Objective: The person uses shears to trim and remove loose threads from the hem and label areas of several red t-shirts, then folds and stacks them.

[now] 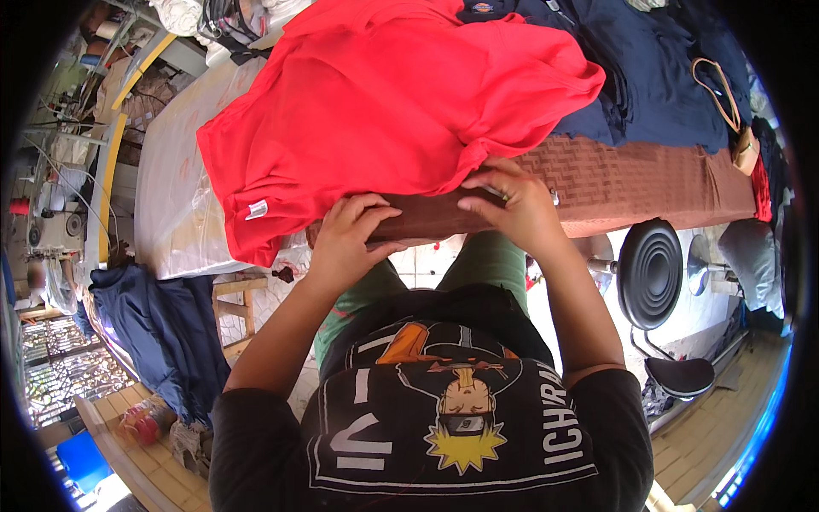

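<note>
Red garment (384, 102), possibly a shirt, lies spread over the middle of the working surface, with one lower corner hanging at the left. It appears laid out but unfolded: soft creases cross it, the near edge runs uneven, and a gathered part sits toward the right, so any straightening looks incomplete. Under it is a brown patterned table cover (648, 179), bare along the near side and to the right. Navy garments (640, 77) are heaped at the upper right, partly overlapped by the red cloth; nothing shows whether those pieces are finished or waiting. Both hands are at the near edge. The left hand (345, 235) is beside the red fabric, its thumb and forefinger parted over the brown edge, with no cloth visibly pinched. The right hand (520, 209) is bent, fingers at the gathered red edge and thumb set apart below; whether it grips any fabric I cannot tell. Smallest is a white label (257, 209), exposed near the garment's lower-left corner.
</note>
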Action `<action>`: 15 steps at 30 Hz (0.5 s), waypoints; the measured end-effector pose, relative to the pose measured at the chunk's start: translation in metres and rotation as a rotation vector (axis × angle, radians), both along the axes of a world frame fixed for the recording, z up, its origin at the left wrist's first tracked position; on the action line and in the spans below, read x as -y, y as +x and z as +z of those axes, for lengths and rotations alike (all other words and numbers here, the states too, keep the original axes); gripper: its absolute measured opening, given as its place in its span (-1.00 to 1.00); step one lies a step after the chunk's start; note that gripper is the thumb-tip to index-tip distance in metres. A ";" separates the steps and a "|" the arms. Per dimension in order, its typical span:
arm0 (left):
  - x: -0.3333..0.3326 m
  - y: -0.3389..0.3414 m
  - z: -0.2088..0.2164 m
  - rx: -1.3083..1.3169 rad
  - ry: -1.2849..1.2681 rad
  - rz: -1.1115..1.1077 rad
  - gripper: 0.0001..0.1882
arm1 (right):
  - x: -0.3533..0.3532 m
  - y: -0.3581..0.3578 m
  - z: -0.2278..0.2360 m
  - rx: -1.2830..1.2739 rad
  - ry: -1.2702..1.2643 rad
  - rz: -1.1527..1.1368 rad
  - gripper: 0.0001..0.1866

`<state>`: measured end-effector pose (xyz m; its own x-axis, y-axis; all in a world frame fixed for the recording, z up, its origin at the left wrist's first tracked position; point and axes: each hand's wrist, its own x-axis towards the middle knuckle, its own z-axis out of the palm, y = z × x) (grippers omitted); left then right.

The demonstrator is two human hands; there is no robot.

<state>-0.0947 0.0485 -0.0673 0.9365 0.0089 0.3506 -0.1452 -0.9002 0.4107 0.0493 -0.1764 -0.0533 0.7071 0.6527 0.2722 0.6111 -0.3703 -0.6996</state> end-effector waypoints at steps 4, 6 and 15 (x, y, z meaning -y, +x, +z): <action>0.000 -0.003 -0.021 0.119 -0.079 -0.013 -0.76 | -0.005 -0.012 -0.017 0.068 -0.103 0.007 -0.78; -0.001 -0.003 -0.021 0.138 -0.145 -0.014 -0.84 | -0.010 -0.013 -0.018 0.074 -0.078 -0.019 -0.81; -0.054 -0.056 0.118 -0.833 -0.306 -0.280 -0.83 | 0.045 -0.012 0.074 -0.465 0.058 0.476 -0.88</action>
<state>-0.1508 0.1030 0.0512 0.8670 -0.2745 -0.4158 0.1072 -0.7123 0.6937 0.0374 -0.2217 0.0211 0.3973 0.9162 0.0525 0.3283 -0.0885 -0.9404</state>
